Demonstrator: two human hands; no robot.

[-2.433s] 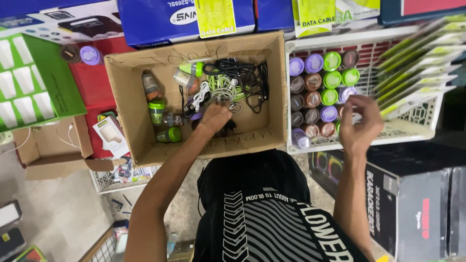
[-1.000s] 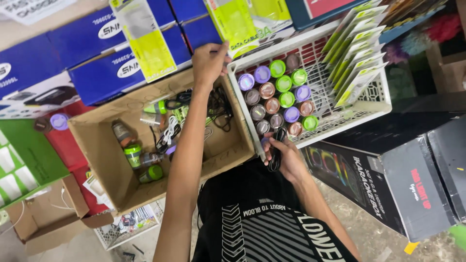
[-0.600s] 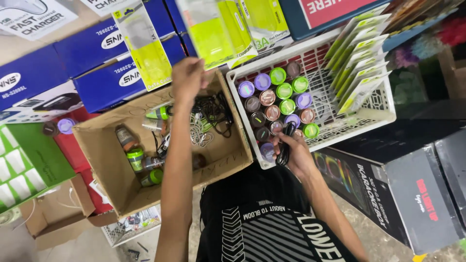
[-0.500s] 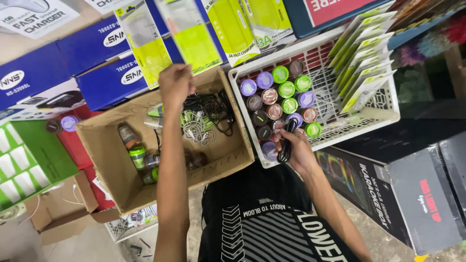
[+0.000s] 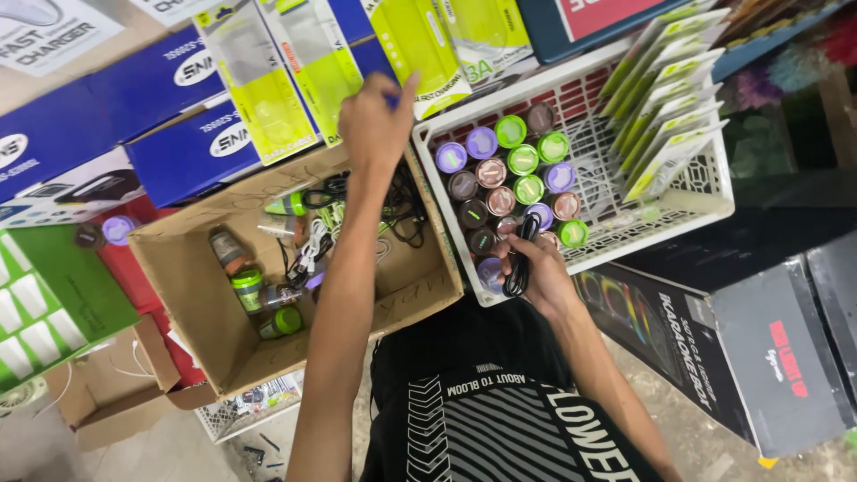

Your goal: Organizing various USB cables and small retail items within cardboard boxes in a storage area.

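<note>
Now I reach my left hand (image 5: 375,120) to the yellow-green cable packets (image 5: 308,67), fingers bunched; whether they grip, I cannot tell. My right hand (image 5: 536,272) is clamped on a coiled black cable (image 5: 520,259) at the white basket (image 5: 705,192). Next, I judge, a clean pinch on one packet.

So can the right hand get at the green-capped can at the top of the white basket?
Probably yes. The right hand rests at the white basket near edge, holding a black cable. The green-capped can stands uncovered, though the cable occupies the fingers.

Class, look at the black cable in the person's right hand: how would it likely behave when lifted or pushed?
The black cable probably flops: it hangs in a loose loop from the right hand. It looks thin, so likely light. It may snag, since it lies by the capped canisters in the white basket.
</note>
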